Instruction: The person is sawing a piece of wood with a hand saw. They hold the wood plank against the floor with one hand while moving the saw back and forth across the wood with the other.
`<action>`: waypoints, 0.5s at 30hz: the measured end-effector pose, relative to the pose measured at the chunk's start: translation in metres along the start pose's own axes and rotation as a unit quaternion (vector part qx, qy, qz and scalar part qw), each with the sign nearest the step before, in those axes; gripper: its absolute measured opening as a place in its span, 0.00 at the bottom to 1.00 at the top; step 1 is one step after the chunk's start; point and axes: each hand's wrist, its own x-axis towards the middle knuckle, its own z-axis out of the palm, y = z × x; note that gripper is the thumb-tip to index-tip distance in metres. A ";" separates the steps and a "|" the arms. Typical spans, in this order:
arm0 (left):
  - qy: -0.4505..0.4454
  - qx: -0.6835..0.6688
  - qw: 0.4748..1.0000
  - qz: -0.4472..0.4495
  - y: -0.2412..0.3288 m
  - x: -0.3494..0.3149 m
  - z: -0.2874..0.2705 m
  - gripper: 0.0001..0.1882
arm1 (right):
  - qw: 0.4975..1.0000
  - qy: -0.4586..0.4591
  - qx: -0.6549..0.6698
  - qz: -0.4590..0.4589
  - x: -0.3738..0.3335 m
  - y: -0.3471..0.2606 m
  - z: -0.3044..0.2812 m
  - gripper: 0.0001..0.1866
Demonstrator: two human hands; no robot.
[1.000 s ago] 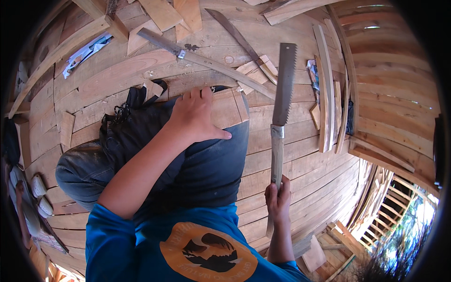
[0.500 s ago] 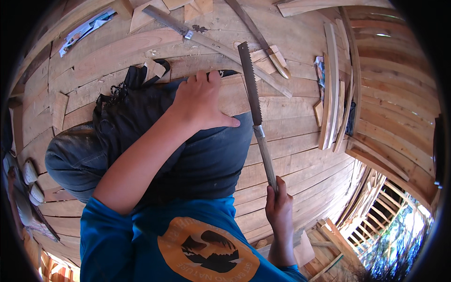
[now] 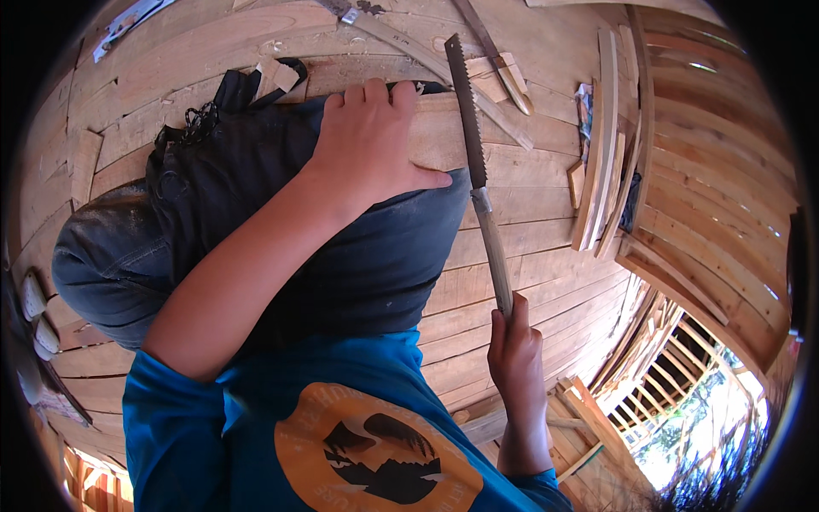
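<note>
Wooden board [image 3: 439,132] partly hidden, left hand [image 3: 367,145] clasping it, right hand [image 3: 517,346] gripping saw [image 3: 481,200], contact unclear

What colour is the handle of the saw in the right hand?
The handle is light greyish brown, best seen in the head view.

Left hand [image 3: 368,141] and right hand [image 3: 516,346]: two total. One toothed saw [image 3: 481,200]. One wood piece [image 3: 442,130] under left hand. Two other wood-handled tools [image 3: 408,49] [image 3: 516,88]. Two white shoes [image 3: 32,296] [image 3: 46,337].
</note>
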 end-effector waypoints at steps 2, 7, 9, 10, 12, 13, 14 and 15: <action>-0.017 -0.020 1.000 -0.007 0.004 -0.002 0.002 0.51 | 1.000 0.003 0.002 0.027 -0.016 -0.006 0.001 0.13; -0.042 -0.021 0.998 -0.031 0.006 -0.002 0.001 0.52 | 0.998 -0.010 0.001 0.058 -0.023 -0.012 0.003 0.13; -0.041 -0.023 0.999 -0.024 0.003 -0.001 0.004 0.52 | 0.998 -0.005 -0.005 0.057 -0.025 -0.010 0.005 0.13; -0.041 -0.023 0.999 -0.020 0.002 0.000 0.005 0.52 | 0.998 0.000 -0.013 0.058 -0.026 -0.007 0.006 0.13; -0.056 -0.017 0.998 0.006 0.000 -0.002 0.004 0.52 | 0.998 0.004 -0.024 0.052 -0.022 -0.007 0.004 0.13; -0.063 -0.011 0.998 0.020 -0.001 -0.002 0.004 0.53 | 0.999 0.005 -0.025 0.044 -0.011 -0.012 0.002 0.12; -0.053 -0.014 0.998 0.012 -0.005 -0.001 0.005 0.53 | 0.999 0.005 -0.025 0.037 -0.005 -0.015 0.002 0.12; -0.045 -0.023 0.999 0.006 -0.009 0.000 0.006 0.53 | 0.999 0.006 -0.029 0.042 -0.005 -0.016 0.002 0.12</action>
